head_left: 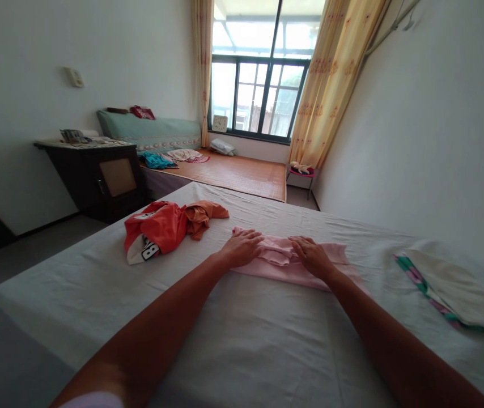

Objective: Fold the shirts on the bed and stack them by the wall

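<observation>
Pink cotton, a partly folded garment (293, 266), lies flat on the white bed sheet (242, 340) at the centre of the frame, and both hands rest on it. The left hand (242, 247) lies palm down on the garment's left end, fingers loosely together and pointing toward the middle. The right hand (312, 256) lies palm down just right of centre, fingers extended and slightly spread, pressing the folded upper layer. The two hands are near each other but apart, with a ridge of bunched pink cloth between them. Neither hand pinches or lifts anything; both are flat on the fabric.

Left of the garment, in the middle left of the frame, sits a crumpled heap of orange-red clothing with a white panel bearing black lettering (161, 229), clear of the left hand. At the right edge lies a folded cream cloth with a green and pink striped border (450, 289), well apart from the right hand. Nothing lies between the hands and the pink garment.

Beyond the sheet, in the upper middle, a second bed covered by a brown woven mat (237, 173) carries a green bolster (152, 130) and a few loose clothes. A dark wooden cabinet (97, 173) stands at the upper left, small things on its top too blurred to name. A dark-framed window (263, 85) with yellow patterned curtains (335, 79) fills the top centre, and a small pink stool (301, 173) stands below the right curtain.
</observation>
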Available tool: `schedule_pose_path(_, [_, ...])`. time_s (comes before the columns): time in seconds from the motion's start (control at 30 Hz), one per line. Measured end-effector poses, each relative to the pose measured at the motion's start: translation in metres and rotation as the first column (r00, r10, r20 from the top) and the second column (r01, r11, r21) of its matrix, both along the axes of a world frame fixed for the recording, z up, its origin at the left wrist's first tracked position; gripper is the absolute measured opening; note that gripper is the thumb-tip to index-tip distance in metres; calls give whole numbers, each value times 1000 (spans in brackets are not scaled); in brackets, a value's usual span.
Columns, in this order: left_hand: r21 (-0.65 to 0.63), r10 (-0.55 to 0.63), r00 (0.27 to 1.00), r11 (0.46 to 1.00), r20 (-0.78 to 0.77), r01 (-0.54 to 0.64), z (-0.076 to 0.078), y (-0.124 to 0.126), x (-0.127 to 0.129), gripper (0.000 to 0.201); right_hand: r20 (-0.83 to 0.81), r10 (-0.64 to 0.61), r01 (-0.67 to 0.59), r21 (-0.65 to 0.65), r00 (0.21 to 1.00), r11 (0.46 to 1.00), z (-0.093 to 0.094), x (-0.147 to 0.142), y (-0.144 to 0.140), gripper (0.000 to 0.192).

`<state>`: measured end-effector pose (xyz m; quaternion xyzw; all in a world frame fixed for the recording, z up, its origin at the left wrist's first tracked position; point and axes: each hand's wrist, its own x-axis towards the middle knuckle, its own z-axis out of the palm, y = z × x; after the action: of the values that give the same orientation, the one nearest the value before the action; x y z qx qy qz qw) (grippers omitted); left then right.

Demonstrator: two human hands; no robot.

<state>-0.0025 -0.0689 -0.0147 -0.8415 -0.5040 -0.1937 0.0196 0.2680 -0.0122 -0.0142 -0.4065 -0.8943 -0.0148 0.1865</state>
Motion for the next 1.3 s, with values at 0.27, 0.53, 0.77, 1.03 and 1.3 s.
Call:
schedule_pose_path(0.27, [-91,-76,996,993,-51,71,-17,6,-1,52,-239,-504,481,-152,830,864,-10,139,42,36])
schedule_pose_path(0.53, [-91,-72,996,994,-52,67,-16,8,1,49,-9,-249,241,-215,969,947,-13,155,26,30])
schedule_pose_path(0.77, [-108,-55,998,993,-30,52,-11,6,3,48,160,-409,398,100,898,912,11,139,10,27])
schedule_pose_path(1.03, [-92,-64,998,994,-21,62,-7,7,4,43,194,-380,391,-22,904,920,23,154,5,30])
schedule_pose_path(1.3, [-71,-178,984,982,-13,176,-9,2,8,40,197,-153,166,-50,968,985,-15,105,9,49])
